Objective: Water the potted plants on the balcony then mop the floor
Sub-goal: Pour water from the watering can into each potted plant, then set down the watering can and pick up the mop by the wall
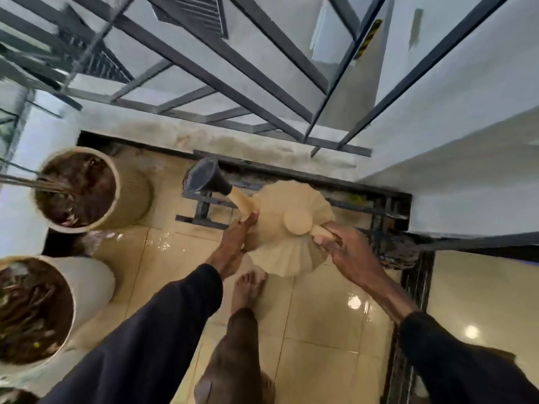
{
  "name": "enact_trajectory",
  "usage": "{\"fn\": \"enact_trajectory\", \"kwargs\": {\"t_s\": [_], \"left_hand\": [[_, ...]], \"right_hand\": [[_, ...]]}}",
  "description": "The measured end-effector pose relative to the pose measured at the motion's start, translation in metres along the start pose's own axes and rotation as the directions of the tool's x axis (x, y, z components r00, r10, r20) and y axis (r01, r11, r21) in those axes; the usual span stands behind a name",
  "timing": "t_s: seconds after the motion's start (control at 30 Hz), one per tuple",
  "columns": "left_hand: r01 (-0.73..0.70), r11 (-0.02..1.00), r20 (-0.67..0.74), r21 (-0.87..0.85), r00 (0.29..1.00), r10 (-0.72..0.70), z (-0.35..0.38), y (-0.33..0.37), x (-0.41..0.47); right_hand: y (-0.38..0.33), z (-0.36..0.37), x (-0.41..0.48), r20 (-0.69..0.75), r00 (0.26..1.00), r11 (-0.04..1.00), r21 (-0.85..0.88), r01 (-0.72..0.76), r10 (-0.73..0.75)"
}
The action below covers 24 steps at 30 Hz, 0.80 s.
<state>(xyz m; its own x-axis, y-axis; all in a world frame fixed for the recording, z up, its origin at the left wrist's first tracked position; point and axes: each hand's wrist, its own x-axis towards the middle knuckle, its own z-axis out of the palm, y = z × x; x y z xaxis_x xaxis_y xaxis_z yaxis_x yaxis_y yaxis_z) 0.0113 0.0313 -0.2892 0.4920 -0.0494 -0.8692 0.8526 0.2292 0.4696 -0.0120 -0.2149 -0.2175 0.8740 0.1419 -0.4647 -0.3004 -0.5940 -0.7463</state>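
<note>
I hold a cream ribbed watering can (287,228) in the middle of the view. Its dark funnel-shaped rose (204,176) points up and to the left. My right hand (347,252) grips the handle on the can's right side. My left hand (233,246) supports the can's left side near the base of the spout. Two cream pots with dark soil stand at the left: one further away (87,189), one nearer (43,310). Thin stems rise from the far pot toward the left edge.
The beige tiled floor (320,330) is wet and shiny, with a puddle between the pots. My bare foot (248,290) stands below the can. A dark metal railing (233,83) runs along the top, a white wall (466,141) at the right, a dark door track (408,287) beside it.
</note>
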Motion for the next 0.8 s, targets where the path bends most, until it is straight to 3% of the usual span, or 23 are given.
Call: {"fn": "enact_trajectory", "kwargs": {"t_s": [0.2,0.43,0.7,0.8], "left_hand": [[-0.033,0.999,0.076,-0.035,0.996,0.035,0.006,0.007,0.084],[-0.070,0.993,0.043,-0.095,0.996,0.074,0.000,-0.003,0.126],[-0.145,0.989,-0.030,-0.033,0.989,0.144,0.005,0.005,0.063],[-0.103,0.994,-0.058,0.044,0.993,0.106,0.002,0.007,0.018]], "right_hand": [[0.044,0.007,0.085,0.046,0.999,1.000,0.001,0.026,-0.026],[0.061,0.008,0.122,0.069,0.997,0.992,-0.120,0.049,-0.040],[0.032,0.013,0.090,-0.037,0.997,0.922,-0.380,-0.077,0.068],[0.002,0.008,0.064,-0.060,0.989,0.925,-0.350,-0.148,0.135]]}}
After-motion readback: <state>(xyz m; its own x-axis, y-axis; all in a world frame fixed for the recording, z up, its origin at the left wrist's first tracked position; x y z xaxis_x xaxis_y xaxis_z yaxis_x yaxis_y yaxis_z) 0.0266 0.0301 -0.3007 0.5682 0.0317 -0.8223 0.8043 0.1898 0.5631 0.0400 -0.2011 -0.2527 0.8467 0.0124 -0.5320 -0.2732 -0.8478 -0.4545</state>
